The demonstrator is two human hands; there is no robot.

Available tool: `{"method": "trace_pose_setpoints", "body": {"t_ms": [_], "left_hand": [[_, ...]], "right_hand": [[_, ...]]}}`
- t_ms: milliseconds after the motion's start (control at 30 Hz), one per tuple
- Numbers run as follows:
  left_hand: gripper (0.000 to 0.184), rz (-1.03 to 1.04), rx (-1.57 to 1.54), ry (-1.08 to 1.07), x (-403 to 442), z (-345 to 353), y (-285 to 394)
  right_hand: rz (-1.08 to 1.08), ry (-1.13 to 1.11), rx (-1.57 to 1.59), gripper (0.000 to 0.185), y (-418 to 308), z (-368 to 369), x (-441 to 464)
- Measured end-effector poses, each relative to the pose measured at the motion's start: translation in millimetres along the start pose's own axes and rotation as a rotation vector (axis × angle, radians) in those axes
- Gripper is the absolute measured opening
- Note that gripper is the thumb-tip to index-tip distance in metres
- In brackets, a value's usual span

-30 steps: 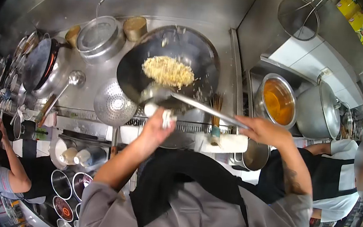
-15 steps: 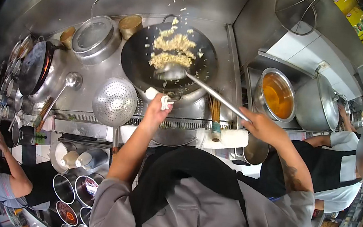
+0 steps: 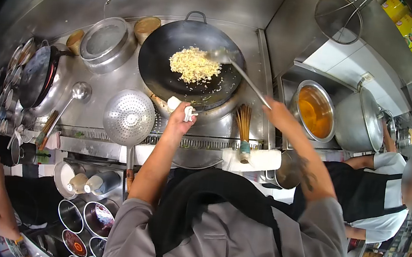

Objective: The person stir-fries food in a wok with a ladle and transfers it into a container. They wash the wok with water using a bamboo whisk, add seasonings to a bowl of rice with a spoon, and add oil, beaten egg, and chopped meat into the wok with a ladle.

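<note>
A: Wok [image 3: 154,65]: where is it sitting?

B: On the steel worktop [image 3: 119,77], its far loop handle pointing away from the person. Pale yellow, chopped food [image 3: 193,65] is lying in a loose heap near its middle, small bits scattering around.

A: Left hand [image 3: 182,118]?

B: At the wok's near rim, fingers closing around a white cloth [image 3: 189,113].

A: Right hand [image 3: 278,116]?

B: Right of the wok, fingers wrapping the handle of a ladle [image 3: 249,81]. The bowl end is blurring inside the wok, by the food's right edge; cannot tell whether it is touching.

A: Surroundings?

B: A perforated skimmer [image 3: 129,116] is lying left of the wok, nearer the person. A bundled brush [image 3: 243,133] is resting on the wok's near right side. Farther right, a metal bowl [image 3: 297,116] is holding orange liquid, and a co-worker [image 3: 355,190] is standing beyond.
</note>
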State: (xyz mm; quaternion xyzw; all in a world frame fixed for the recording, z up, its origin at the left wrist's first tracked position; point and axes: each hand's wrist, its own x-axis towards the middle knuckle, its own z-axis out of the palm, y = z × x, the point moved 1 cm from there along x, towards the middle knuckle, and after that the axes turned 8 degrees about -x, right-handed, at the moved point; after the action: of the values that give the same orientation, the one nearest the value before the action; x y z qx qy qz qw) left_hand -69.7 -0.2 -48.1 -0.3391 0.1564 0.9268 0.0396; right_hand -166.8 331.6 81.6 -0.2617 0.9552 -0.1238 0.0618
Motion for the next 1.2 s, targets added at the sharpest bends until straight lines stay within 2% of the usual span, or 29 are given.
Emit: {"method": "trace_pose_setpoints", "body": {"t_ms": [33, 100, 167, 267, 333, 400, 500, 567, 600, 667, 733, 767, 833, 867, 900, 967, 1033, 1100, 1200], "left_hand": [[0.006, -0.001, 0.004, 0.006, 1, 1, 1], [0.006, -0.006, 0.011, 0.022, 4, 0, 0], [0.005, -0.022, 0.021, 0.047, 3, 1, 0], [0.005, -0.046, 0.047, 0.032, 7, -2, 4], [0.005, -0.041, 0.046, 0.032, 12, -7, 4], [0.005, -0.020, 0.025, 0.063, 12, -10, -2], [0.011, 0.037, -0.058, -0.002, -81, 13, -42], [0.015, -0.050, -0.081, 0.080, -159, 44, -50], [0.015, -0.112, -0.133, 0.034, -160, 42, -49], [0.016, -0.076, -0.135, 0.026, -123, 13, -47], [0.015, -0.058, -0.107, -0.023, -106, -6, -42], [0.015, -0.030, -0.083, -0.088, -87, 7, -28], [0.014, -0.083, -0.025, 0.022, -154, 47, -43], [0.011, -0.057, -0.099, 0.134, -163, 57, -40], [0.012, -0.048, -0.128, 0.160, -148, 54, -32], [0.013, -0.022, -0.091, -0.170, -77, 15, -27], [0.014, 0.059, -0.052, -0.099, -93, -21, -59], [0.016, -0.226, -0.155, -0.179, -103, -75, -83], [0.016, -0.121, -0.200, -0.006, -148, -3, -54]], "right_hand": [[0.058, 0.015, 0.028, 0.039, -13, 22, 27], [0.295, -0.161, 0.485, 0.035, -88, 19, 45], [0.194, -0.211, 0.513, 0.029, -104, 53, 60], [-0.388, 0.131, 0.215, 0.037, -49, 95, 44], [-0.400, -0.075, 0.260, 0.026, -48, 21, -3], [-0.093, -0.295, -0.003, 0.026, -65, -42, -27], [-0.075, -0.156, -0.258, 0.040, -60, -45, -30], [-0.171, -0.100, -0.175, 0.041, -62, -57, -35], [-0.217, -0.099, -0.120, 0.041, -66, -65, -41], [-0.249, -0.179, 0.028, 0.040, -64, -64, -62], [-0.411, -0.275, 0.124, 0.040, -59, -77, -86], [-0.503, -0.284, 0.148, 0.040, -56, -97, -84], [-0.256, -0.560, 0.179, 0.040, -60, -116, -84], [-0.142, -0.671, 0.159, 0.040, -56, -113, -68], [-0.025, -0.787, 0.139, 0.040, -50, -106, -53], [-0.124, -0.481, 0.077, 0.038, -44, -65, -22], [-0.166, -0.240, 0.107, 0.040, -30, -29, -7], [-0.180, -0.149, -0.002, 0.042, -40, -26, -17], [-0.271, -0.372, 0.060, 0.042, -44, -69, -27]]}}
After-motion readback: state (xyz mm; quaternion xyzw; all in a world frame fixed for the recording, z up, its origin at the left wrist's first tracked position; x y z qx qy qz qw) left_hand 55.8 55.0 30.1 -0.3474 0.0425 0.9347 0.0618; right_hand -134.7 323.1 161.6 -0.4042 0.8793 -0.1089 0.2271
